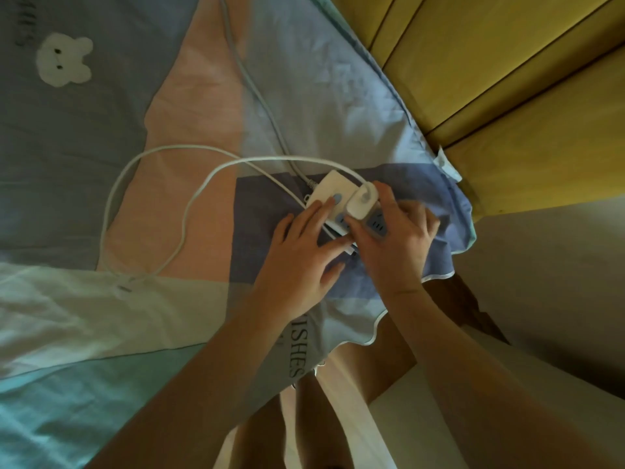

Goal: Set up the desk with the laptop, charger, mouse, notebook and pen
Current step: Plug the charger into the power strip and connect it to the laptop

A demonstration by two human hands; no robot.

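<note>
White plastic caught the light: a power strip (329,194) lay on the bed near its corner, the charger (362,201) seated in it. The left hand (301,255) pressed straight fingers (324,206) flat on the strip, probably to steady it, while the right hand (397,238) pinched the charger, seemingly to pull it free. Its cable (142,211) looped loosely over the patchwork quilt (84,130). Yellow wooden boards (507,62) bordered the bed; no desk showed.
</note>
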